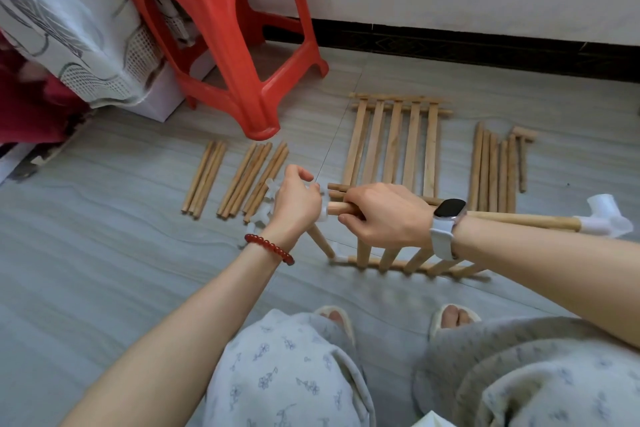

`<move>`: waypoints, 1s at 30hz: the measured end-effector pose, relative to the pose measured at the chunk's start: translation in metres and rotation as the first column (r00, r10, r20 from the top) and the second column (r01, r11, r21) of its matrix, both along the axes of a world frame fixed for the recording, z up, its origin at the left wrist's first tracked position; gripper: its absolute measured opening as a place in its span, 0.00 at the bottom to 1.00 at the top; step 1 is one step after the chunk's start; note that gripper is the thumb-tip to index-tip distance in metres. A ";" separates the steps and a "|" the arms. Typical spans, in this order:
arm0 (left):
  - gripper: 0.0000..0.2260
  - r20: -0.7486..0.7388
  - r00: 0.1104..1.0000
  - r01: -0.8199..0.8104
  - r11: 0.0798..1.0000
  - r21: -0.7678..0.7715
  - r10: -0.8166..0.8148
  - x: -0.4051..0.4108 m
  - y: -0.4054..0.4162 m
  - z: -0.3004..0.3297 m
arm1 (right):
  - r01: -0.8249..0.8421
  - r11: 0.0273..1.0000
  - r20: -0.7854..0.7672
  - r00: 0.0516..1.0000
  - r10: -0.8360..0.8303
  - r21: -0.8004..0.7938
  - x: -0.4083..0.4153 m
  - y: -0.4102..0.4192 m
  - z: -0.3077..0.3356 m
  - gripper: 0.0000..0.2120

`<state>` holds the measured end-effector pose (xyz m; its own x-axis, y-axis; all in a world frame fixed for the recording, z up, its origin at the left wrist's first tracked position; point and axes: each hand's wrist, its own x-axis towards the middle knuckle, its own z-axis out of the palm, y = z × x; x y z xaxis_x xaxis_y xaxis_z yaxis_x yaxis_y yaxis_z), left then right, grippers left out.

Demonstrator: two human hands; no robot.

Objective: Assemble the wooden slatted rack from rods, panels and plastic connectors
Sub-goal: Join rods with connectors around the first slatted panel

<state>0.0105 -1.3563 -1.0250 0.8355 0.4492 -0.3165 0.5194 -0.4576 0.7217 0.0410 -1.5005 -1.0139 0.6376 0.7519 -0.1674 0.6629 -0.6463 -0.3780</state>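
My left hand [298,199] grips a white plastic connector [323,204] at the left end of a wooden rod [341,208]. My right hand [384,215] is curled round that rod just beside the connector. The rod runs right under my wrist to another white connector [604,215]. Below my hands a slatted panel [408,260] hangs tilted, its lower rail near the floor. A second slatted panel [394,146] lies flat on the floor behind. Loose connectors [273,189] lie partly hidden behind my left hand.
Bundles of loose rods lie on the grey floor at left [204,180], centre-left [254,180] and right [493,170]. A small wooden mallet [521,156] lies beside the right bundle. A red plastic stool [235,28] stands at the back left near a draped cloth [69,21].
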 end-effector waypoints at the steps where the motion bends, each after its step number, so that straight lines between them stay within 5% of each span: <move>1: 0.03 0.002 1.000 -0.009 1.000 0.016 0.009 0.001 -0.001 0.000 | 0.000 1.000 0.002 1.000 0.000 0.003 -0.001 0.000 0.000 0.11; 17: 0.03 0.023 0.998 -0.059 0.991 0.122 0.056 0.000 -0.015 0.001 | -0.036 0.999 0.064 0.997 0.036 0.003 -0.009 -0.001 -0.004 0.10; 27: 0.05 0.063 0.998 0.016 0.998 -0.059 -0.012 0.016 -0.013 -0.005 | -0.055 0.998 -0.060 0.997 0.055 0.009 0.010 -0.006 0.003 0.09; 30: 0.05 0.058 0.998 0.011 0.999 -0.047 -0.008 0.021 -0.012 -0.006 | -0.081 0.992 0.040 0.996 0.086 -0.101 0.016 -0.027 0.003 0.12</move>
<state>0.0319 -1.3679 -1.0315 0.8571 0.4267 -0.2886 0.4722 -0.4269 0.7713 0.0574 -1.5276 -1.0108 0.5817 0.7840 -0.2166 0.7307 -0.6207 -0.2842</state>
